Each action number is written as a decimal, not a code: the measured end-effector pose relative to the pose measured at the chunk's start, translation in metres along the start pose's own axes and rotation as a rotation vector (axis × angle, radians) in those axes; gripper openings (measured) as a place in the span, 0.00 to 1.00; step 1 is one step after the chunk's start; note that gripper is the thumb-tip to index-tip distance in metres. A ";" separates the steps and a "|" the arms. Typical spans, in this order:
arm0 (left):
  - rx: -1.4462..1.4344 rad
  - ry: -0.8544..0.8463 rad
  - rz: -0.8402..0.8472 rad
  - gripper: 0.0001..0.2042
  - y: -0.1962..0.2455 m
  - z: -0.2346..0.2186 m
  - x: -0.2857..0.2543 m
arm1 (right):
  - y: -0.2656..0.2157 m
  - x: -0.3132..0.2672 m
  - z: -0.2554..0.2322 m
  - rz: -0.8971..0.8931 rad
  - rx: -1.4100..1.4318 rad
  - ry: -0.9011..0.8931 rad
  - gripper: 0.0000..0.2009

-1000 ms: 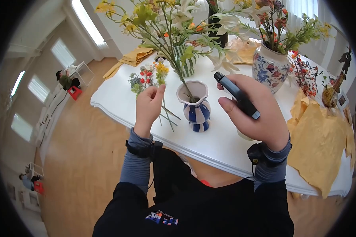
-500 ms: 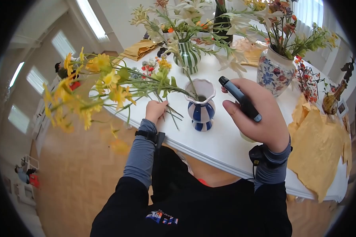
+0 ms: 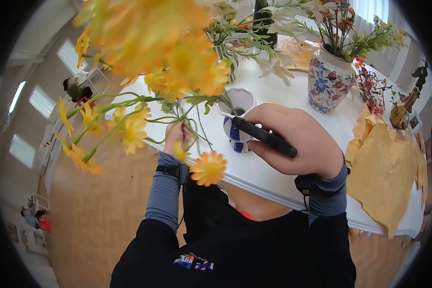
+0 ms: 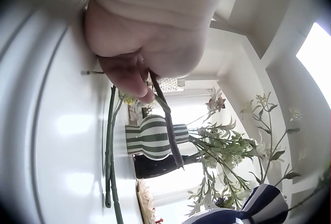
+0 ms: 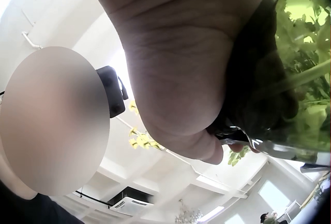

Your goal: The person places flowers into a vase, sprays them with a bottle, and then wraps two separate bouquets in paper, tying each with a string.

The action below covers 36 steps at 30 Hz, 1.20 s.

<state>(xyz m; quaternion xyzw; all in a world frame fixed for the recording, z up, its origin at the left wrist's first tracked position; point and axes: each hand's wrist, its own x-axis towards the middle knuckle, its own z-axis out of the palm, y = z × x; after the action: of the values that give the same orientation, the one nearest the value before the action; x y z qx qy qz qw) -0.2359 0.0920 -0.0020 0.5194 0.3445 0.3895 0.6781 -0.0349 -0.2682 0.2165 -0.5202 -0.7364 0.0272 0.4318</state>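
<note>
My left hand (image 3: 176, 134), mostly behind yellow flowers (image 3: 209, 168), is at the table's front edge; in the left wrist view that hand (image 4: 145, 37) pinches a stem (image 4: 168, 125) that sticks out past the fingertips. My right hand (image 3: 300, 139) grips a black-handled tool (image 3: 265, 137), its end by the vase. The right wrist view shows the hand (image 5: 176, 74) with fingers curled, the tool largely hidden. The blue-and-white vase (image 3: 241, 146) stands upright, partly covered by that hand, with stems leaning left from its mouth. Whether hand and vase touch, I cannot tell.
A floral vase (image 3: 329, 81) with flowers stands at the back right, beside red berry branches (image 3: 369, 86). Yellow paper (image 3: 386, 173) hangs over the right edge. Behind is a green-striped vase (image 4: 155, 137). Cut stems (image 4: 109, 151) lie on the white table.
My right hand has moved left and the tool turned flatter, towards the vase. The yellow blooms now loom large near the head camera. My left hand has shifted slightly left.
</note>
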 end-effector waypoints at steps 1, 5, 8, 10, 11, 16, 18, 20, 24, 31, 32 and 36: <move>-0.044 0.003 0.041 0.08 -0.003 -0.002 0.000 | -0.001 0.002 0.000 -0.009 -0.035 -0.042 0.14; -0.192 -0.045 0.030 0.07 -0.002 -0.018 0.006 | 0.010 0.010 0.020 -0.135 -0.070 0.068 0.14; -0.109 -0.069 0.072 0.04 -0.006 -0.020 0.001 | 0.015 0.020 0.029 -0.147 -0.061 0.102 0.14; 0.023 -0.009 0.148 0.04 -0.001 -0.009 -0.002 | 0.019 0.027 0.035 -0.077 -0.017 0.114 0.15; 0.019 0.112 0.060 0.05 0.003 -0.005 0.001 | 0.021 0.031 0.038 -0.081 -0.018 0.114 0.15; 0.523 0.310 0.160 0.12 -0.005 -0.033 0.035 | 0.029 0.046 0.049 0.000 -0.078 0.243 0.16; 0.725 0.315 0.231 0.11 0.011 -0.032 0.032 | 0.029 0.050 0.055 0.020 -0.098 0.254 0.16; 1.143 0.182 0.452 0.12 0.024 -0.024 0.025 | 0.031 0.053 0.057 0.046 -0.112 0.267 0.17; 1.156 -0.006 0.394 0.17 0.040 0.035 -0.013 | 0.036 0.055 0.059 0.066 -0.155 0.284 0.19; 1.415 -0.030 0.219 0.23 0.019 0.059 0.000 | 0.032 0.054 0.053 0.113 -0.113 0.274 0.20; 1.417 -0.039 0.224 0.23 0.022 0.061 -0.001 | 0.031 0.054 0.050 0.118 -0.118 0.280 0.20; 0.604 -0.355 0.309 0.25 0.074 0.096 -0.033 | 0.030 0.051 0.039 0.078 -0.066 0.344 0.18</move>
<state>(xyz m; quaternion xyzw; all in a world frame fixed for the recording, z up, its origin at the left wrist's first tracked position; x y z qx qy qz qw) -0.1801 0.0330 0.0938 0.8011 0.2387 0.2717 0.4769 -0.0427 -0.1980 0.2086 -0.5593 -0.6315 -0.0697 0.5325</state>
